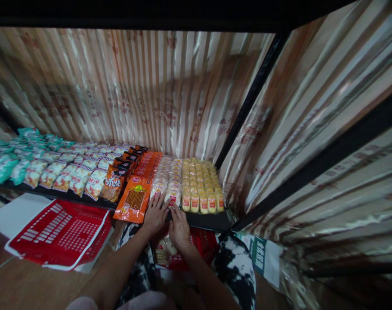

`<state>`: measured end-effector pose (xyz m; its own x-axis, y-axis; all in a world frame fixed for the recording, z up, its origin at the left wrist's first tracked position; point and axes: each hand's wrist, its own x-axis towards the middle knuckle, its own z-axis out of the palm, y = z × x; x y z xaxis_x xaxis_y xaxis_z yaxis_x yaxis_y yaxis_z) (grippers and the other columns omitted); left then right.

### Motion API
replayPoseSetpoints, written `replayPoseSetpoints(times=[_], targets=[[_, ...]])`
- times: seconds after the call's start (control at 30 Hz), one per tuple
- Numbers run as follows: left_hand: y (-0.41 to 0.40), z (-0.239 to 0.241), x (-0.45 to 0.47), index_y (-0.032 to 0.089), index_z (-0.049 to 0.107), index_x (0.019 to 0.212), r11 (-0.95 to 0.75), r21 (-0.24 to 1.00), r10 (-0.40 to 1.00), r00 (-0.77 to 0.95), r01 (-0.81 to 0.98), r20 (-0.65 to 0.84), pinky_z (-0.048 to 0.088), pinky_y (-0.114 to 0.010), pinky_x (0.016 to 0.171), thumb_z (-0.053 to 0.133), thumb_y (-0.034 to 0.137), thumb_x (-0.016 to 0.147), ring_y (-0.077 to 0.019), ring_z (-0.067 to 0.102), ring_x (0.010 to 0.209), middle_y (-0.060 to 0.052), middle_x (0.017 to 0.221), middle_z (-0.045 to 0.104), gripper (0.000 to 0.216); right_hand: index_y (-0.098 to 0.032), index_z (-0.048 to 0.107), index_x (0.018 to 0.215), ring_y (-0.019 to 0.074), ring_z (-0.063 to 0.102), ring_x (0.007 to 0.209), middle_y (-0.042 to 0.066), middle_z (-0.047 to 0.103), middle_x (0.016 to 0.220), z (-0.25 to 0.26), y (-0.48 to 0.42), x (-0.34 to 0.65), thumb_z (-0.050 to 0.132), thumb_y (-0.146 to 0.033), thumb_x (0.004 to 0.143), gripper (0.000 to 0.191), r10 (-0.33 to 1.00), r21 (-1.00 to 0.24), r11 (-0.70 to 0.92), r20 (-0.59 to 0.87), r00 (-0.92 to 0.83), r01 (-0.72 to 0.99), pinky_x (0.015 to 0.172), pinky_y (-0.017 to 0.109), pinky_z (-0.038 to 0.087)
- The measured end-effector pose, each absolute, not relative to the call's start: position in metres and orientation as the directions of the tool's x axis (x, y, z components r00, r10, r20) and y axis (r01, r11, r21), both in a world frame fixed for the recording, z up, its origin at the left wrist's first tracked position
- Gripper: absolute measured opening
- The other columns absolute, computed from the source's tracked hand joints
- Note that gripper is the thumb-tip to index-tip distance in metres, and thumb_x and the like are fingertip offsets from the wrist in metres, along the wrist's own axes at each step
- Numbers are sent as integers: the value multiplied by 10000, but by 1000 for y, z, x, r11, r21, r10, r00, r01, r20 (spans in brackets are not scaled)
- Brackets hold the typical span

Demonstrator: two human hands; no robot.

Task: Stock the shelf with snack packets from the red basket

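My left hand lies with its fingers spread over the front of a row of white wrapped snacks. Beside it, my right hand reaches up to the front pack of the neighbouring white row, its fingers stretched out and touching or very close to it. Neither hand is wrapped around a pack. To the right stand rows of yellow wrapped snacks. On the left is an orange bag of brown sticks, its near end hanging past the edge of the black shelf.
Orange-black bags, white-and-orange bags and teal bags fill the shelf's left. A red basket sits at lower left; another red basket with packs is below my hands. Black posts frame the right side.
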<state>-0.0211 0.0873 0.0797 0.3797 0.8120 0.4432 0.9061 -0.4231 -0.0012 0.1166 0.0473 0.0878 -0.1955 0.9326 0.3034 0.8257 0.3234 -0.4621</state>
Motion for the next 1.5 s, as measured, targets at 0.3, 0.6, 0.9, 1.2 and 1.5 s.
replayPoseSetpoints(times=[0.3,0.6,0.9,1.2,1.5], targets=[[83,88,4,221,293,1390,-464,52,767,371,885,524,215,-487,1075,378,181,886,-266,121,1374,-105,1474,243,513,-155,491,1257,182,355,1272,97,459,1347,93,58,165,307,-125,841,456,793,-458,387,608,-35,800,1029,413,343],[102,102,74,225,327,1372,-562,135,724,406,816,558,226,-487,1076,419,232,880,-260,133,1373,-101,1479,229,501,-120,439,1310,255,153,1355,129,288,1452,114,106,235,298,-317,901,476,800,-254,-37,572,181,966,1050,455,245],[128,112,108,257,382,1340,-594,137,691,416,792,591,267,-471,1065,449,324,873,-253,209,1353,-69,1445,320,476,-202,478,1293,277,196,1325,97,366,1415,113,130,252,349,-368,890,455,834,-166,-65,532,144,984,1033,460,235],[132,108,112,259,422,1316,-584,131,719,436,801,541,265,-478,1063,409,323,888,-252,263,1332,-62,1402,394,432,-173,484,1287,267,238,1305,85,466,1346,114,130,247,315,-330,908,444,867,-203,-35,482,131,979,1022,454,240],[133,109,114,242,389,1341,-583,123,709,429,803,560,267,-488,1057,418,329,876,-260,285,1321,-81,1405,387,474,-166,493,1279,272,246,1311,76,445,1369,121,134,246,311,-340,905,451,871,-211,-77,461,169,974,1041,466,186]])
